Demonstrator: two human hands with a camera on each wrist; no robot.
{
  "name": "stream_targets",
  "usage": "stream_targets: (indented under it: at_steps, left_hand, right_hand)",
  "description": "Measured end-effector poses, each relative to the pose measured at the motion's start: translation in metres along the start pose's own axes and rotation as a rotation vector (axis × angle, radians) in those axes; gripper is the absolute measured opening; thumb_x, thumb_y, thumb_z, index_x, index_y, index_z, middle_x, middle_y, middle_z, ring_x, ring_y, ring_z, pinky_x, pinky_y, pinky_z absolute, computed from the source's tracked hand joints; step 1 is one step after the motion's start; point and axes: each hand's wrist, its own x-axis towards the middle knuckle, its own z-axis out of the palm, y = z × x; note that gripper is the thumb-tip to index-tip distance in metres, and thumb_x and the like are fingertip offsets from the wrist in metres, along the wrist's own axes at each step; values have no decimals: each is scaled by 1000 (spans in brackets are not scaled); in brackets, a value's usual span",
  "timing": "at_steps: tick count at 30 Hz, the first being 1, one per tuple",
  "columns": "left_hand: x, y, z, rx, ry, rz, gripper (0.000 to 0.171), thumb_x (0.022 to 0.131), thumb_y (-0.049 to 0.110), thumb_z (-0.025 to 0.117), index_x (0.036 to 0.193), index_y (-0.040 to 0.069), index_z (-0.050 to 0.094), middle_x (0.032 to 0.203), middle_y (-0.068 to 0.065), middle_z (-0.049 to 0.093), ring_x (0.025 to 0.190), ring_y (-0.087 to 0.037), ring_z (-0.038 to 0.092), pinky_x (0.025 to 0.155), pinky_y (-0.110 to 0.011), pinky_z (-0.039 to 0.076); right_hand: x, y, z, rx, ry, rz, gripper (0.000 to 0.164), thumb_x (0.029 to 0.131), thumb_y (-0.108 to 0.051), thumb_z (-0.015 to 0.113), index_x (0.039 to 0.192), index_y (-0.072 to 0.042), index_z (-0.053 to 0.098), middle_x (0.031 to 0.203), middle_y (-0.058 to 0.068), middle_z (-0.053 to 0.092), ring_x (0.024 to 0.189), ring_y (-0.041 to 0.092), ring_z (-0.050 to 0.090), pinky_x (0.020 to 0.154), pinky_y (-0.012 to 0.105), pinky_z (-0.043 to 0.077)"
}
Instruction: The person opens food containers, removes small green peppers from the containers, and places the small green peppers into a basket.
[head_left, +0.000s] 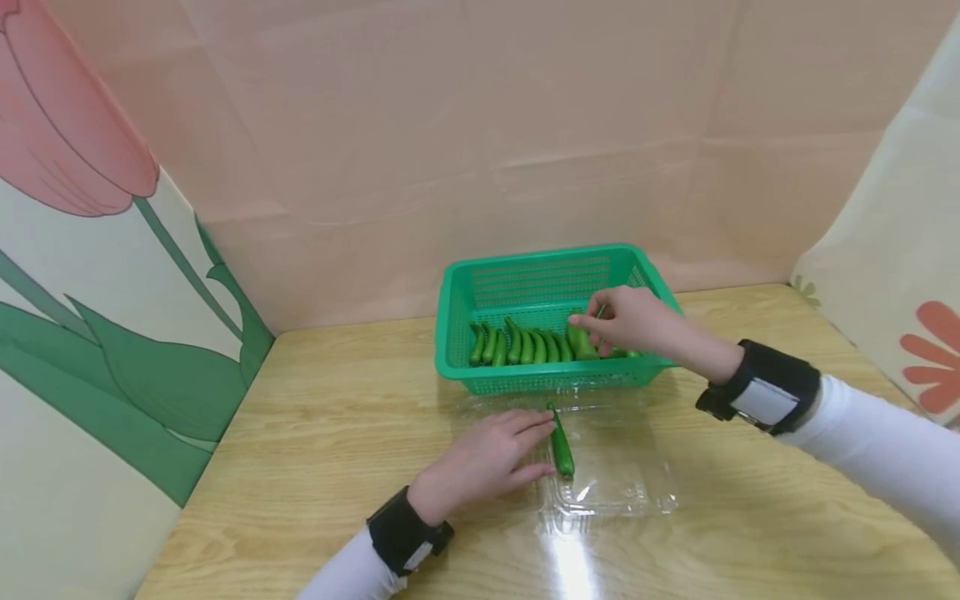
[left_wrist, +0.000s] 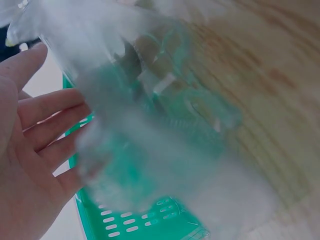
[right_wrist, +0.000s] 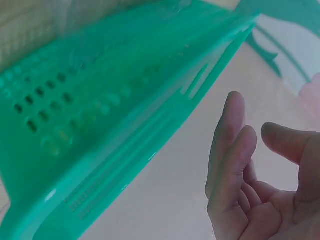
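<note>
My left hand lies over the left part of a clear plastic box, fingers extended. Its fingertips and thumb reach the left side of a long green pepper in that box. In the left wrist view the hand shows straight, slightly spread fingers beside the blurred clear plastic. My right hand is above the right part of the green basket, over several green peppers. In the right wrist view that hand has nothing between thumb and fingers.
The perforated basket stands at the back of the wooden table, just behind the clear box. A plain pinkish cloth hangs behind it. Flower-printed panels flank the table, with a tulip at left and a red flower at right.
</note>
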Motion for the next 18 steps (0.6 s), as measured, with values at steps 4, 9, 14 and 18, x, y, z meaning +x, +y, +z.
stream_targets:
  at_steps: [4,9,14,18]
  left_hand:
    - [-1,0,1,10,10,3,56,93,50,52,130,9,56,138,-7,53,125,-18,52,109,-29,41]
    - [-1,-1,1,16,16,3,56,93,50,52,130,9,56,138,-7,53,125,-18,53,109,-29,41]
    - [-1,0,1,24,12,3,56,93,50,52,130,8,55,138,-7,54,125,-18,53,109,-29,40]
    - [0,-1,2,27,12,5,57,93,50,52,131,9,55,138,-6,54,125,-18,52,109,-29,40]
  right_hand:
    - [-16,-8,9,4,-29,-56,38,95,-46,52,88,-10,62,67,-3,67,60,11,64,57,27,52]
    - [-27,-11,21,-19,-63,-98,33,95,-40,55,89,-10,66,66,-4,65,59,9,61,55,26,50]
    - [-32,-9,36,-62,-61,-101,31,94,-40,57,87,-12,67,62,-5,63,56,9,58,50,25,46]
    - [-34,-6,49,-80,-71,-101,26,93,-37,59,83,-14,67,59,-5,60,52,7,55,46,24,45]
